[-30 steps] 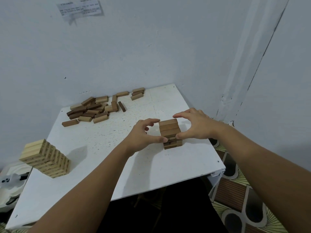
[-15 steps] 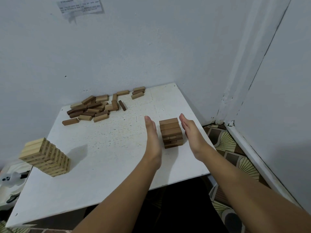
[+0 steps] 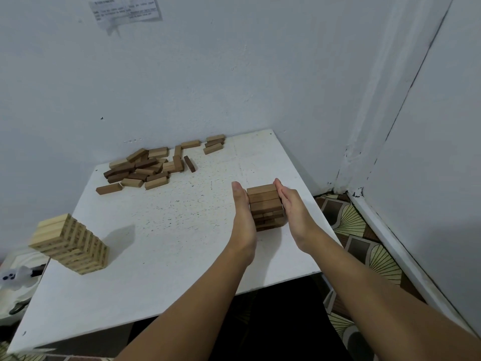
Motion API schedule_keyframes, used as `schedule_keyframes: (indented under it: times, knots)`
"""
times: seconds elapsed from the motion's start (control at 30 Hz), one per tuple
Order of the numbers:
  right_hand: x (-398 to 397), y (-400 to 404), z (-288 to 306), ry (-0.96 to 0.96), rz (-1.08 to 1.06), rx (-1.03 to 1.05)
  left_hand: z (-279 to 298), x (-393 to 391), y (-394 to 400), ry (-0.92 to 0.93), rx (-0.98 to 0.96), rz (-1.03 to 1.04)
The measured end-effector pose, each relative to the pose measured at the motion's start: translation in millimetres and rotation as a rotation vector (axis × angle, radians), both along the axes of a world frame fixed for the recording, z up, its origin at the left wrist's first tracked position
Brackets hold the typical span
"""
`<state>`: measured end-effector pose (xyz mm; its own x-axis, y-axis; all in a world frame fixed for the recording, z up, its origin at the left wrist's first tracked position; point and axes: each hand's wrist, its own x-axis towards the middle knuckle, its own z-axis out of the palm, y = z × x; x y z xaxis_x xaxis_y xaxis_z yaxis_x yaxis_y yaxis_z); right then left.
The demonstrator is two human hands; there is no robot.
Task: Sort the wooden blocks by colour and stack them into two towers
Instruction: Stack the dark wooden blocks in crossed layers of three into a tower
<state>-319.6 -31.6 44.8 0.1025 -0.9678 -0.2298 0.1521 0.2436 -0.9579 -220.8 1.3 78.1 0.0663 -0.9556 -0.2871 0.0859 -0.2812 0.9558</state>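
A short tower of brown blocks (image 3: 264, 201) stands on the white table (image 3: 169, 230) near its right edge. My left hand (image 3: 242, 217) lies flat against the tower's left side and my right hand (image 3: 294, 212) flat against its right side, fingers straight, palms facing each other. Neither hand curls around a block. A taller tower of light blocks (image 3: 70, 243) stands at the table's left front. A loose pile of brown and light blocks (image 3: 145, 169) lies at the back by the wall, with a few more blocks (image 3: 214, 144) to its right.
The wall runs close behind the table and a second wall meets it at the right corner. Patterned floor tiles (image 3: 364, 243) show to the right of the table. A white object (image 3: 15, 282) sits off the table's left edge.
A second ago my fingertips were pinching the brown tower's top. The hands then opened flat beside it, and now both palms have closed in against its sides.
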Motion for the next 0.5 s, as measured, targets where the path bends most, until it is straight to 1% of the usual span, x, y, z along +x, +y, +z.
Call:
schedule_keyframes:
  times: [0.13, 0.37, 0.43, 0.5]
  knots:
    - [-0.7, -1.3, -4.8, 0.007, -0.001, 0.006, -3.6, 0.3, -1.9, 0.020, 0.015, 0.015]
    - [-7.9, -5.4, -3.0, 0.063, 0.031, -0.017, -20.7, 13.4, -12.6, -0.020, 0.017, 0.010]
    - [-10.4, -13.9, -0.8, 0.117, 0.018, -0.040, -25.6, 25.1, -20.3, -0.045, 0.004, 0.079]
    - [-11.7, -28.9, 6.0, 0.231, 0.004, -0.095, -28.1, 40.5, -33.7, -0.068, -0.010, 0.197]
